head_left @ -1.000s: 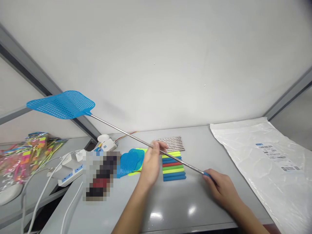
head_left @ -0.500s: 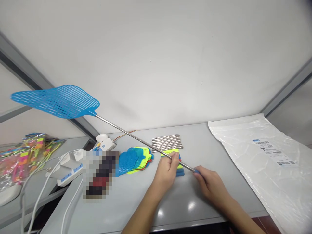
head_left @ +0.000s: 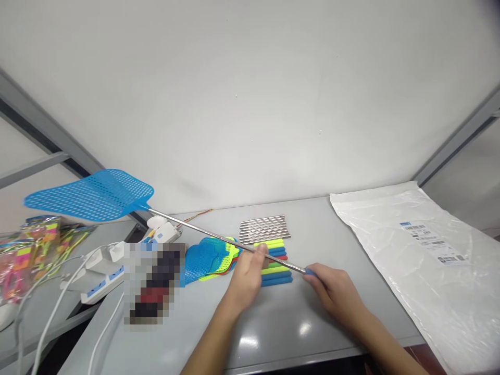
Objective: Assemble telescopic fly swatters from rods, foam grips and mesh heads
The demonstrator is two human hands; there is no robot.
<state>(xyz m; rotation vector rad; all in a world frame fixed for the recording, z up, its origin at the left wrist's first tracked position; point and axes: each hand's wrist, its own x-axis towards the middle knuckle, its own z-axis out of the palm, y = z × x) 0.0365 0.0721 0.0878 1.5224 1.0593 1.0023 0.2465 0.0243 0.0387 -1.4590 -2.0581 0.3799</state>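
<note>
A fly swatter point(head_left: 105, 195) with a blue perforated head and a thin metal rod slants across the view, its head raised at the left. My left hand point(head_left: 248, 273) is closed around the middle of the rod. At the rod's lower end, my right hand point(head_left: 332, 286) grips the blue handle, most of which its fingers hide. Beneath the rod lie several coloured handles point(head_left: 279, 280) in blue, yellow, green and red, partly covered by my left hand. Behind them is a row of metal rods point(head_left: 265, 228). Loose swatter heads point(head_left: 201, 260) overlap left of my left hand.
A white plastic mailer bag point(head_left: 394, 265) with labels covers the table's right side. Power strips point(head_left: 103, 284) with white cables stand at the left, beside a pixelated patch. Bagged colourful items point(head_left: 35, 245) lie on another surface at far left. A white wall point(head_left: 250, 104) closes the back.
The swatter's head has come down, and the rod lies flatter. My left hand has shifted left along the rod, uncovering more coloured handles. My right hand still grips the handle end.
</note>
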